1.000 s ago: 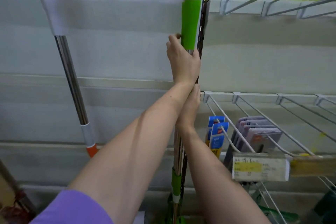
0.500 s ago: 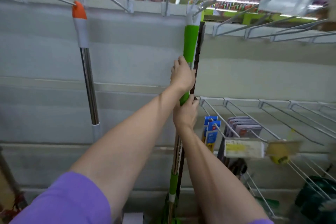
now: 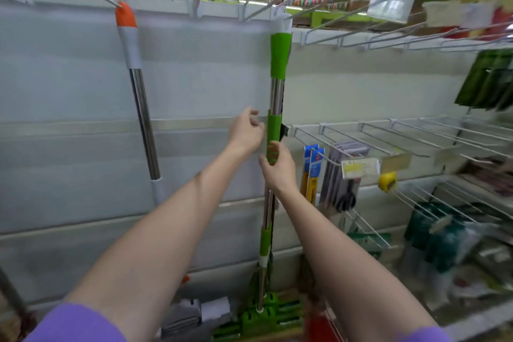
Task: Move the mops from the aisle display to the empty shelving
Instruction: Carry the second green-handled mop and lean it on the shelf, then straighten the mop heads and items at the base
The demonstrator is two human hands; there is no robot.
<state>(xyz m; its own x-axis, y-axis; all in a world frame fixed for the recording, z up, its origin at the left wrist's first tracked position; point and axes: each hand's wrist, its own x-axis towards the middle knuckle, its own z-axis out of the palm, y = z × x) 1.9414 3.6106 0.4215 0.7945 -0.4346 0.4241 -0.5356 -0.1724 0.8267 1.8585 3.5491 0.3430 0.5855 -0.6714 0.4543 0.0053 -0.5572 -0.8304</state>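
Green mop (image 3: 279, 58) is up on the empty shelving: white cap at the top sits at a wire hook (image 3: 273, 7) on the top rail, pole hangs straight down the grey back panel (image 3: 200, 78), green head (image 3: 266, 314) low near the floor. Can't tell if the cap is fully seated on the hook; that spot is blurred.

Our right hand (image 3: 276, 168) is curled round the lower green grip sleeve, holding the pole. Left hand (image 3: 245, 132) is just beside the pole, fingers loose and apart, holding nothing.

The orange mop (image 3: 130, 36) hangs from its own hook to the left, well apart.

We judge this as the tail of the hang step for the green one. Next move: let the right hand go gently and check the pole doesn't swing or slip off, then head to the aisle display for another mop. Risk: if the cap isn't seated, it drops when we let go.
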